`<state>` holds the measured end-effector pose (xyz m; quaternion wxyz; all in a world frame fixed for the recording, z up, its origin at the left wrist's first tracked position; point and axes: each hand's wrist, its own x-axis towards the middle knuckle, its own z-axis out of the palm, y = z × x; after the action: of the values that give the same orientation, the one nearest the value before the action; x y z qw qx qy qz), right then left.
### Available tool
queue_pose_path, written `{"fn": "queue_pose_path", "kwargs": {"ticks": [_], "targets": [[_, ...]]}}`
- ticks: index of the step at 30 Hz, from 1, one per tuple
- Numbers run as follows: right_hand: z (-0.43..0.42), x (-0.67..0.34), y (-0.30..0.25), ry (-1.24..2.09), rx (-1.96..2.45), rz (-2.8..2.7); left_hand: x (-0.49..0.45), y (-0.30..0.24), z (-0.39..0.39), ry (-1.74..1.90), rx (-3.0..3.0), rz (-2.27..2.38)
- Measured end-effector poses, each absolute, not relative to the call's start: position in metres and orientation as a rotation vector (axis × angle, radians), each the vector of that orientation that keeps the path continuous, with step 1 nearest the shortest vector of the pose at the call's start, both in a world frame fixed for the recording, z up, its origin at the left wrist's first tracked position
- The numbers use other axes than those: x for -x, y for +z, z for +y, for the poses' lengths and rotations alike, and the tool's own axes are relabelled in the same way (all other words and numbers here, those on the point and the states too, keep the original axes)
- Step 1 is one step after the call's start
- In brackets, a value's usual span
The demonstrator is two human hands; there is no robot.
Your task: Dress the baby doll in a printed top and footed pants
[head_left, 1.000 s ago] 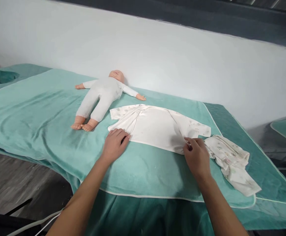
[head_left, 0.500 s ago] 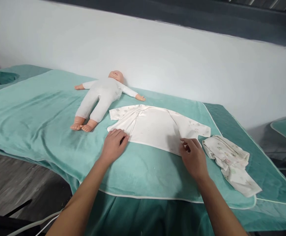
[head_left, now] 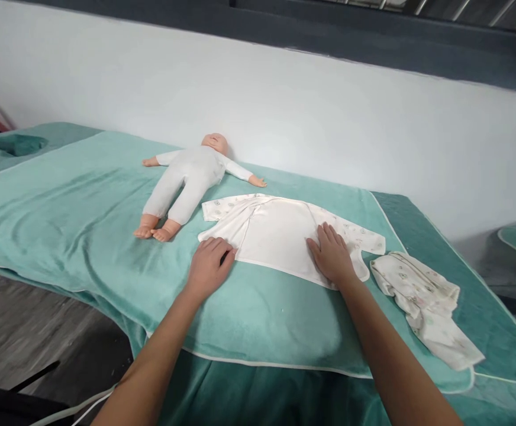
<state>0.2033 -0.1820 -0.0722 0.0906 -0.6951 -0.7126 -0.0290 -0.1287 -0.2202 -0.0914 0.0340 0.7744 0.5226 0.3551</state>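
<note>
A white baby shirt with small prints on its sleeves lies spread out, inner side up, on the green blanket. My left hand is at its lower left corner, fingers curled and thumb close to the index finger, closed on the edge. On the right part of the shirt my right hand lies flat, fingers stretched out and thumb apart. Behind and to the left, a baby doll in a white bodysuit rests on its back with arms spread.
Printed baby clothing lies folded to the right of the shirt. The green blanket covers the bed, whose front edge drops beside my arms. A white wall stands behind. Cables run at the lower left.
My right hand has moved from the shirt's lower right edge inward and up onto the fabric, its fingers now straightened. My left hand stays at the left corner. The view has shifted slightly.
</note>
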Motion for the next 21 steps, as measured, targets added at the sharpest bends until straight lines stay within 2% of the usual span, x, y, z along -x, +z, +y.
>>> {"fn": "queue_pose_path", "kwargs": {"ticks": [7,14,21], "targets": [[-0.178,-0.174,-0.064,-0.189,2.001,-2.204,0.130,-0.095,-0.219,1.134,-2.383,1.585],[-0.134,-0.099,-0.069,0.116,1.792,-2.374,0.132,-0.100,-0.217,1.243,-2.294,1.719],[-0.078,-0.073,-0.066,0.148,1.778,-2.345,0.129,-0.099,-0.215,1.248,-2.203,1.880]]}}
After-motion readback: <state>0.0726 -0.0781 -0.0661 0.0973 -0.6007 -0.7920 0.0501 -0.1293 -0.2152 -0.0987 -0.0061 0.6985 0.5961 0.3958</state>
